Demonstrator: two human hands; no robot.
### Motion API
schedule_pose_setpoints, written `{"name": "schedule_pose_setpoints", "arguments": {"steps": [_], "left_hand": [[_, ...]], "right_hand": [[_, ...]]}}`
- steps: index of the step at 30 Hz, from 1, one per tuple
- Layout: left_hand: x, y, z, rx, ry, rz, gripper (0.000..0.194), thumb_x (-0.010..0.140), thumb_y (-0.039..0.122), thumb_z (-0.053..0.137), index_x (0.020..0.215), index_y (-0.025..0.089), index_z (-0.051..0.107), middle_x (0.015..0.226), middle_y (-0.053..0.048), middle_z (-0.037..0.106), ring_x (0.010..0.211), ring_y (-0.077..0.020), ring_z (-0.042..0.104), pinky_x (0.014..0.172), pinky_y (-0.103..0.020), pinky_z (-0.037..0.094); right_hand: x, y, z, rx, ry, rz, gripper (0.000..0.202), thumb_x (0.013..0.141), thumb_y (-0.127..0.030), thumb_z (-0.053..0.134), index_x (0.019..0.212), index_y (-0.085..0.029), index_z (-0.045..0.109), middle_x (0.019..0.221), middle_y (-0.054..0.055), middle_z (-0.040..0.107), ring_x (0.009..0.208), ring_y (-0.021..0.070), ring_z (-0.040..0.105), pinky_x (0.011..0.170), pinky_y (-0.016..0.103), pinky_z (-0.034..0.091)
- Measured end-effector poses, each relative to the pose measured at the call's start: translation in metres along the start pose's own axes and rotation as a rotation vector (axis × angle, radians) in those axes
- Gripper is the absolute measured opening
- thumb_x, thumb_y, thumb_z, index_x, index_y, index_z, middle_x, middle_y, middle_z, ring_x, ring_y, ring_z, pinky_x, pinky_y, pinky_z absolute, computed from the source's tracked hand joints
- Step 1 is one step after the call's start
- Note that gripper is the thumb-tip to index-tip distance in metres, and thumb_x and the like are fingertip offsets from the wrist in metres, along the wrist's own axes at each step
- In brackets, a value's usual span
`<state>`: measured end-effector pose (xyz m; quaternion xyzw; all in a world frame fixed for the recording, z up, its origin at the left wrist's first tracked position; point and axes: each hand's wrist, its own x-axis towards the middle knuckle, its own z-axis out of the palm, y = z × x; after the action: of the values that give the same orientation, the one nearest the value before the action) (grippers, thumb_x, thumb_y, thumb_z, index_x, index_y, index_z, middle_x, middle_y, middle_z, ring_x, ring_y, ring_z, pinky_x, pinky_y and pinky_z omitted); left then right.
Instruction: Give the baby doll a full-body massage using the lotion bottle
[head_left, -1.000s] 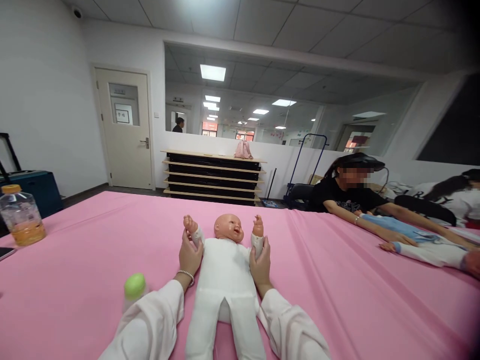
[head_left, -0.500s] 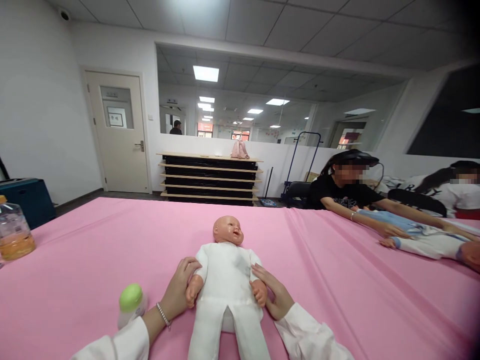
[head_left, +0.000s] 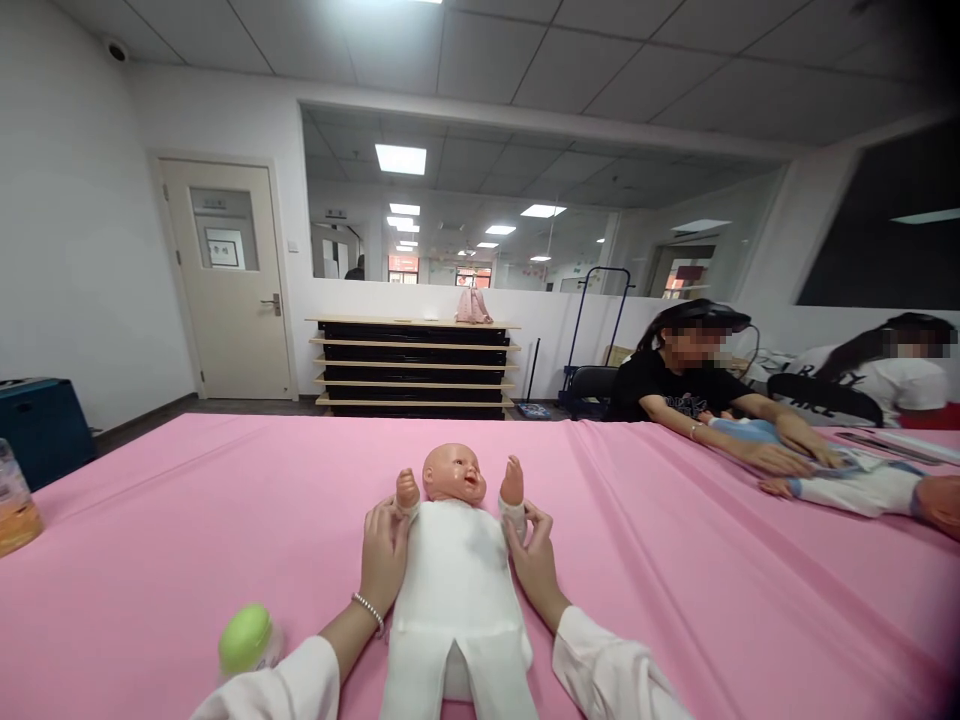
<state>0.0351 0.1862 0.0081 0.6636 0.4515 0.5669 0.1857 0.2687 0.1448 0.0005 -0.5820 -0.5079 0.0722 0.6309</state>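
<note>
A baby doll point(head_left: 454, 565) in a white cloth suit lies face up on the pink-covered table, its head away from me. My left hand point(head_left: 384, 555) is closed on the doll's arm at the left, just below its small raised hand. On the other side, my right hand point(head_left: 537, 560) grips the doll's other arm at the sleeve. Both doll arms point up beside its head. A bottle with a green cap point(head_left: 247, 640) stands left of my left forearm, partly hidden by my sleeve.
Pink cloth point(head_left: 247, 500) covers the table. At the left edge is a clear bottle with orange liquid point(head_left: 16, 515). To the right, a person in black point(head_left: 675, 380) handles another doll point(head_left: 862, 485). Stacked boards point(head_left: 416, 365) stand behind the table.
Both my hands have moved up and away from me, swinging the doll's arms from its sides to beside its head. The view has shifted slightly.
</note>
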Motion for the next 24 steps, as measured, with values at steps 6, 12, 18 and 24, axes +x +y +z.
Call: {"name": "schedule_pose_setpoints", "arguments": {"steps": [6,12,18,24], "left_hand": [[0.01,-0.015,0.012,0.037,-0.077,0.017,0.021,0.085,0.03,0.039,0.1,0.019,0.048,0.108,-0.009,0.055,0.104,-0.0223,0.049,0.09,-0.044,0.04],[0.011,-0.026,0.008,0.101,-0.198,-0.045,0.039,0.083,0.023,0.038,0.121,0.018,0.044,0.131,-0.008,0.045,0.125,-0.0222,0.035,0.105,-0.045,0.029],[0.015,-0.038,0.012,0.19,-0.238,-0.134,0.045,0.087,0.027,0.034,0.129,0.016,0.042,0.14,-0.01,0.036,0.132,-0.0229,0.027,0.108,-0.045,0.024],[0.018,-0.042,0.011,0.261,-0.27,-0.102,0.045,0.088,0.03,0.033,0.128,0.015,0.046,0.135,-0.011,0.044,0.126,-0.0239,0.037,0.105,-0.043,0.03]], "right_hand": [[0.015,0.001,0.013,-0.038,-0.026,0.085,0.029,0.08,-0.048,0.043,0.089,-0.021,0.041,0.086,0.004,0.054,0.08,0.0201,0.055,0.07,0.032,0.045],[0.012,0.004,0.009,-0.052,-0.074,0.067,0.034,0.081,-0.047,0.038,0.099,-0.019,0.044,0.098,0.007,0.055,0.093,0.0218,0.053,0.083,0.036,0.042],[0.014,0.006,0.008,-0.077,-0.156,0.107,0.04,0.078,-0.04,0.044,0.111,-0.018,0.05,0.114,0.009,0.055,0.107,0.0232,0.051,0.091,0.038,0.041],[0.016,0.009,0.009,-0.125,-0.191,0.054,0.042,0.08,-0.035,0.041,0.117,-0.019,0.051,0.118,0.009,0.055,0.111,0.0224,0.049,0.094,0.038,0.04]]}}
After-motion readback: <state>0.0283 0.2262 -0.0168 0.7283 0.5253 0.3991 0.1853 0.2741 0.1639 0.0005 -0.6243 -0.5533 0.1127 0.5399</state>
